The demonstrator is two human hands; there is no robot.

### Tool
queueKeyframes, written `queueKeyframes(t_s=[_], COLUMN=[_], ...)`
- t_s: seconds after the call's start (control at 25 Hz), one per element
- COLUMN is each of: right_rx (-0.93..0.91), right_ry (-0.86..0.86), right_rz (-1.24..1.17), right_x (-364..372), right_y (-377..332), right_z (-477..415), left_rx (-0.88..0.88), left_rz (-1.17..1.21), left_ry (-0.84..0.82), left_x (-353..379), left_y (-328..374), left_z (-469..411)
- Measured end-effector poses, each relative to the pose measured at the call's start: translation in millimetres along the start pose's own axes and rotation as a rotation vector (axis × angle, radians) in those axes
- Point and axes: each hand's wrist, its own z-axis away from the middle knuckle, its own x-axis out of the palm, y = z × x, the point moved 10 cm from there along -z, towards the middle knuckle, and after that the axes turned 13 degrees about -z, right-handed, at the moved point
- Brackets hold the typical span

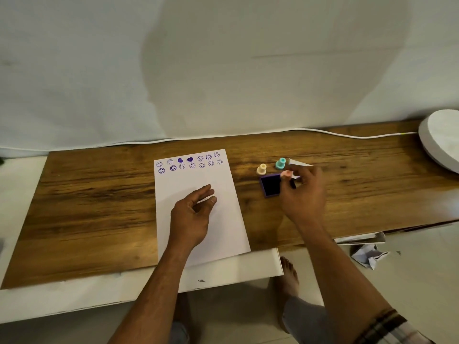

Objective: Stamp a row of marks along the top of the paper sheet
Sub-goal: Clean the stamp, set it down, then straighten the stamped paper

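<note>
Paper sheet (198,194) at center w/ two stamped rows, left hand (191,214) resting open on it, right hand (304,192) pinching pink stamp (286,174) over ink pad (270,185), center-right.

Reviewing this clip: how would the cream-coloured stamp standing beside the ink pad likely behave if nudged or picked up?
The cream stamp looks like small moulded plastic, so probably light and rigid. It stands upright on a flared base with a narrower knob on top, so a low nudge may slide it across the wooden board, while a push near the top could tip it. Once tipped, its round body might roll.
</note>
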Motion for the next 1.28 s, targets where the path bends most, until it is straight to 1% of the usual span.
queueKeyframes(t_s=[0.08,0.16,0.24,0.36,0.44,0.52,0.6,0.68,0.76,0.88,1.04,1.12,1.28], right_rx=[0.042,0.102,0.151,0.212,0.197,0.103,0.014,0.018,0.079,0.150,0.128,0.105,0.058], right_ry=[0.055,0.061,0.066,0.056,0.043,0.035,-0.013,-0.080,-0.112,-0.159,-0.125,-0.102,-0.030], right_rz=[0.153,0.277,0.345,0.371,0.411,0.480,0.535,0.605,0.669,0.702,0.742,0.714,0.572], right_x=[-30.2,-50.8,-63.7,-69.6,-68.7,-63.5,-47.1,-28.7,-18.0,-8.2,-1.9,0.6,-7.0], right_y=[14.9,31.1,43.1,55.6,54.1,41.7,29.1,28.8,36.7,48.1,45.4,40.6,26.9], right_z=[-10.9,-14.9,-15.8,-16.4,-17.2,-22.4,-31.7,-44.9,-56.2,-65.1,-62.1,-59.4,-56.4], left_rx=[-0.003,-0.005,-0.004,-0.004,-0.001,0.002,0.000,-0.003,0.002,0.009,0.014,0.011,0.007], left_rz=[0.002,0.006,0.009,0.012,0.006,-0.005,-0.009,-0.018,-0.030,-0.036,-0.034,-0.034,-0.040], left_ry=[0.010,0.014,0.014,0.013,0.012,0.011,0.015,0.018,0.018,0.026,0.041,0.037,0.052], left_x=[-1.4,-1.8,-1.1,0.6,1.6,2.1,0.9,-0.1,-0.3,-0.9,-2.4,-2.4,-5.2], left_y=[-2.6,-4.4,-4.5,-3.4,-1.8,0.3,0.7,-0.3,-1.0,-0.3,1.7,1.1,0.7], left_z=[-2.1,-3.4,-3.9,-3.8,-2.7,-1.8,-1.0,1.0,3.1,3.1,0.7,2.7,4.8])
